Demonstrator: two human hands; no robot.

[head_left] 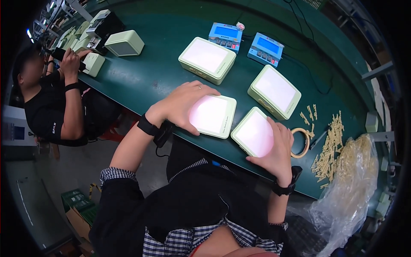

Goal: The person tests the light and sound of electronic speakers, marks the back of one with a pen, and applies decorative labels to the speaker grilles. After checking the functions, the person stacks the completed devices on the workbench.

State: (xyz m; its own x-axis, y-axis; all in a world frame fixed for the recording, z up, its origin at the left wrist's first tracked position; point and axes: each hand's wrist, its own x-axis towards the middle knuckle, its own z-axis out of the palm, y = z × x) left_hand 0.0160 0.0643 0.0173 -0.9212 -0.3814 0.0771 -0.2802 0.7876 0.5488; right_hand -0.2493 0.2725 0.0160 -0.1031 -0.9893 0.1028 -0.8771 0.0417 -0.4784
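My left hand [182, 105] grips the left edge of a pale green light box [216, 115] with a glowing white top, thumb at the near side and fingers along the far side. A second light box [252, 130], also glowing, is held by my right hand [279, 147] around its right edge. The two boxes are close together at the near edge of the table, tilted slightly toward each other. Beyond them stand two more lit light boxes, one at the far left [207, 58] and one at the right [276, 92].
Behind the boxes are two blue meters with screens [224, 36] [265, 49] and cables. To the right are a tape roll [300, 143], a dark pen-like tool [319, 138], a pile of small beige parts [329, 150] and a clear plastic bag [351, 171]. A co-worker [55, 94] handles a dark tool at the left.
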